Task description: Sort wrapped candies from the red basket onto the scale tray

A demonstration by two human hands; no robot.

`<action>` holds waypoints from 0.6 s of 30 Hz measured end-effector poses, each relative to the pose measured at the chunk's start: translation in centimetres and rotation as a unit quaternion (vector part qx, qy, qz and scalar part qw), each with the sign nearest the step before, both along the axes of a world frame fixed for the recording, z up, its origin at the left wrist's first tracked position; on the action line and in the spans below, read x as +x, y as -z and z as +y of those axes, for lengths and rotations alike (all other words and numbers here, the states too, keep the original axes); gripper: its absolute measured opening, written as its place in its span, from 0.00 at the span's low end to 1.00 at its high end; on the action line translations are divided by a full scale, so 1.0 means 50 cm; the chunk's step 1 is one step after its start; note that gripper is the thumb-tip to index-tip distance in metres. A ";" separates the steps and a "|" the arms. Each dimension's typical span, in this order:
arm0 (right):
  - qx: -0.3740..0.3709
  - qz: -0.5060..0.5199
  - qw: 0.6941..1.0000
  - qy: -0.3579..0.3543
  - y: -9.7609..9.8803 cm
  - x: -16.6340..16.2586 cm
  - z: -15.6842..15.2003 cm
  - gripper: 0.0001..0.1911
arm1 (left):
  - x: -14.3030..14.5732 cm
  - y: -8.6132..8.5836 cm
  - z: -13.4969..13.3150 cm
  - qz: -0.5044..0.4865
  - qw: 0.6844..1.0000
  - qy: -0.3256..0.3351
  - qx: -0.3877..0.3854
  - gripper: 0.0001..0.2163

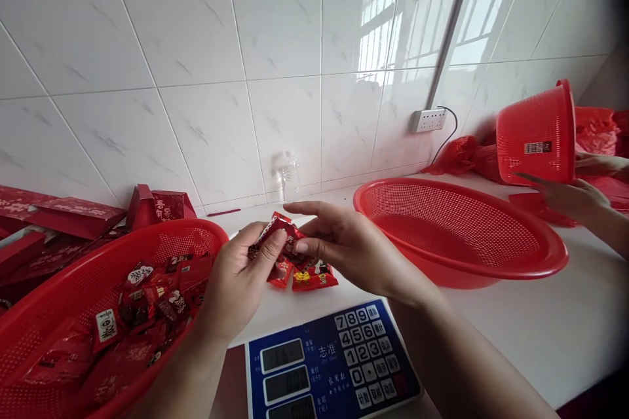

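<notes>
My left hand (240, 281) is closed on small red snack packets (278, 236), its thumb pressed across the front. My right hand (354, 249) grips them from the other side between thumb and fingers, with the index finger stretched out above. Just below my fingers, more red packets (317, 277) lie on the white surface behind a blue scale panel (334, 360) with number keys and grey displays. Left of my left hand stands a red mesh basket (29, 294) holding many red and dark red packets (147, 314). How many packets I hold is unclear.
A large red basin with mesh sides (462, 268) stands right of my hands. Flattened red boxes (78, 216) lie at the far left. A clear bottle (288, 177) and a power strip (429, 120) are by the tiled wall. Another person's hands (570, 196) hold a tilted red basket (535, 124).
</notes>
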State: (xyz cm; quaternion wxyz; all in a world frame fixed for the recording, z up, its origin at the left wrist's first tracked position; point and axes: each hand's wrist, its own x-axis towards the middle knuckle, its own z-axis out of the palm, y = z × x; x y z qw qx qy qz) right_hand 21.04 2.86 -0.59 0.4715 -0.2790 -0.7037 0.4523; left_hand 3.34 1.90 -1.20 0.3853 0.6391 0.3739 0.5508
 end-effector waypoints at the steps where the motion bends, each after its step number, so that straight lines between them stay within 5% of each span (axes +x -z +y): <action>1: 0.012 -0.002 1.000 0.011 -0.005 0.004 -0.002 0.26 | -0.002 -0.005 0.000 -0.048 0.999 -0.020 0.002 0.13; 6: 0.080 -0.158 0.979 0.102 -0.023 0.026 -0.005 0.27 | -0.031 -0.054 -0.006 -0.343 0.932 -0.118 -0.027 0.10; 12: 0.103 -0.493 0.862 0.046 0.022 0.011 -0.005 0.24 | -0.057 -0.091 -0.029 -0.416 0.900 -0.130 -0.020 0.14; 18: 0.058 -0.359 0.925 0.109 0.071 -0.001 0.000 0.17 | -0.058 -0.088 -0.042 -0.395 0.913 -0.104 -0.006 0.12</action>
